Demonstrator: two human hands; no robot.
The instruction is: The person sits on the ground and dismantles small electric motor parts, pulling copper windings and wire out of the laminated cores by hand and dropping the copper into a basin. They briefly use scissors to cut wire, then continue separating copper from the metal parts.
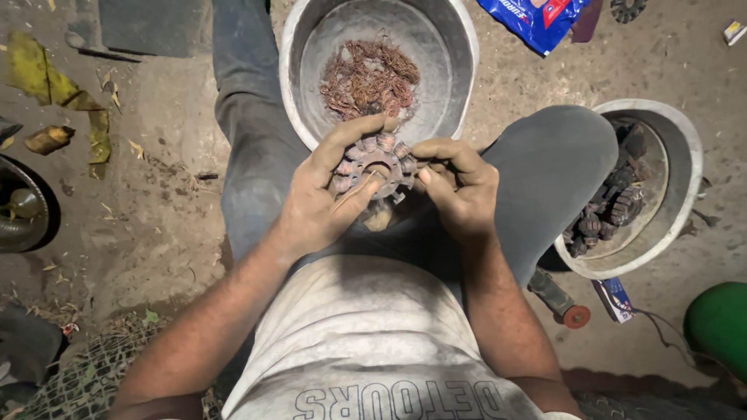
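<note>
Left hand (315,206) cups a round motor coil (373,167) over the lap, grip closed around its rim; right hand (459,187) pinches its right edge, fingers tight on the windings. Metal bowl (459,47) on the dirt floor just beyond holds a tangle of copper wire (369,78). Second bowl (685,179) beside the right knee holds more coils (611,206).

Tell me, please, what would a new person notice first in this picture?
First, the round wound-coil ring at the centre, gripped by the left hand while the right hand picks at its edge. Just beyond it stands a metal bowl holding a tangle of copper wire. At the right, a second bowl holds more dark, ring-shaped parts.
</note>
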